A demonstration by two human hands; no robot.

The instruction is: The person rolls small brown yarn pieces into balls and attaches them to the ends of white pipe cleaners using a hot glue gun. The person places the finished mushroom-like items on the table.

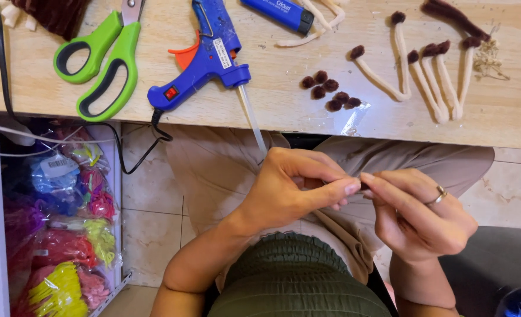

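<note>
— What sits between the fingers?

— A tiny dark piece point(363, 186), pinched right where the two hands meet, above the lap and just below the edge of the surface point(284, 105). It is almost wholly hidden, so I cannot tell what it is.

— How are the hands posed?

— The left hand point(292, 191) comes in from the lower left, wrist bent, thumb and forefinger stretched out flat and pressed together on the piece. The right hand point(419, 211) faces it, fingers curled, its fingertips closed on the same piece (a ring shows on one finger). The fingertips of the two hands touch.

— And around them?

— On the surface above, a blue glue gun point(204, 56) lies with its clear glue stick point(253, 120) jutting over the edge, ending just beside the left hand's knuckles. Left of it lie green-handled scissors point(105, 58). To the right, a cluster of small brown pompoms point(329, 92), then cream stems with brown tips point(430, 76) fanned out side by side. A blue lighter point(278, 13) lies at the top edge.

— Anything lower down?

— Bags of coloured craft material point(66, 235) fill a shelf under the surface at the left, well apart from the hands, and a black cord point(137, 154) hangs from the gun.
</note>
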